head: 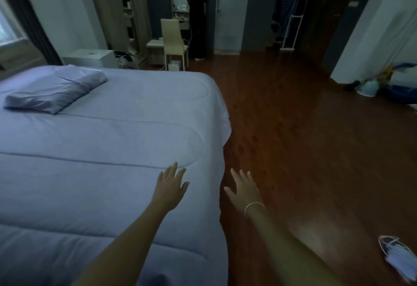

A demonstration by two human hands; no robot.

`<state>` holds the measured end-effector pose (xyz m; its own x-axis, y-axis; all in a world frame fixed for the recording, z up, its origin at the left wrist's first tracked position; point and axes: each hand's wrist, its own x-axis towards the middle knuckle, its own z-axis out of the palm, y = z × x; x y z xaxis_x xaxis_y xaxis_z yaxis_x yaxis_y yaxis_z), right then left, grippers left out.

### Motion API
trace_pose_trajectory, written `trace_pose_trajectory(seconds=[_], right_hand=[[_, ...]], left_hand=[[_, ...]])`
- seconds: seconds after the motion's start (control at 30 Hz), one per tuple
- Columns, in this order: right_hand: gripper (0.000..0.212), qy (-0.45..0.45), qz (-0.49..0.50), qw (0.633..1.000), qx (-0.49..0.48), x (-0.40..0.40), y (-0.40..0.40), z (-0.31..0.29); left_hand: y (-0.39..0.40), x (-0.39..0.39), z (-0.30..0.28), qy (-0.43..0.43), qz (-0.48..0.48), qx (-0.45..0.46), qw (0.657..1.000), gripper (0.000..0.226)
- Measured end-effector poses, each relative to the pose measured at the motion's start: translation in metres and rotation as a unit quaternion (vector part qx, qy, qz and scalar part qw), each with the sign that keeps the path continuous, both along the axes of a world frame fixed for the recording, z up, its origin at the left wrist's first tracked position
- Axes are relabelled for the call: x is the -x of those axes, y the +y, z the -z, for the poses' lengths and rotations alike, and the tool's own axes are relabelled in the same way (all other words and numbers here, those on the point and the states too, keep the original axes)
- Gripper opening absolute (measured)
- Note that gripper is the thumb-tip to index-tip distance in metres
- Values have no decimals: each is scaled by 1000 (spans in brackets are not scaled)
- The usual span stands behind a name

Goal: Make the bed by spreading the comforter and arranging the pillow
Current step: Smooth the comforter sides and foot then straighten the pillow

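A pale blue quilted comforter (108, 141) lies spread flat over the bed and hangs over its right edge. A matching blue pillow (56, 90) lies on top of it at the far left, near the head of the bed. My left hand (172, 186) is stretched out with straight, spread fingers over the comforter close to the bed's right edge; whether it touches the fabric cannot be told. My right hand (244, 188), a thin bracelet on its wrist, reaches out with fingers spread over the floor just beyond the bed's edge. Neither hand holds anything.
Dark wooden floor (316, 139) stretches to the right of the bed. A slipper (398, 256) lies at the lower right. A cream chair (173, 42) and a dressing table stand at the back, where another person (197, 22) stands. A white nightstand (90, 56) sits behind the bed.
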<state>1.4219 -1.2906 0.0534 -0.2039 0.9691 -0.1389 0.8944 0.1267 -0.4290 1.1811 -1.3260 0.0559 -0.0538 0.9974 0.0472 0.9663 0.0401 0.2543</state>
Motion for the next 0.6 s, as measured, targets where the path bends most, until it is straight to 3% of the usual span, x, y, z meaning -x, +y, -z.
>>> trace_pose_trajectory(seconds=[0.37,0.6], right_hand=[[64,22,-4,1000,-16,-49,66,-27],[64,14,-9,1000,-14,-90,162,-16]], left_hand=[[70,-51,-11,52,-47,29,997,55],[147,-73,27,33,-81,56,995,55]])
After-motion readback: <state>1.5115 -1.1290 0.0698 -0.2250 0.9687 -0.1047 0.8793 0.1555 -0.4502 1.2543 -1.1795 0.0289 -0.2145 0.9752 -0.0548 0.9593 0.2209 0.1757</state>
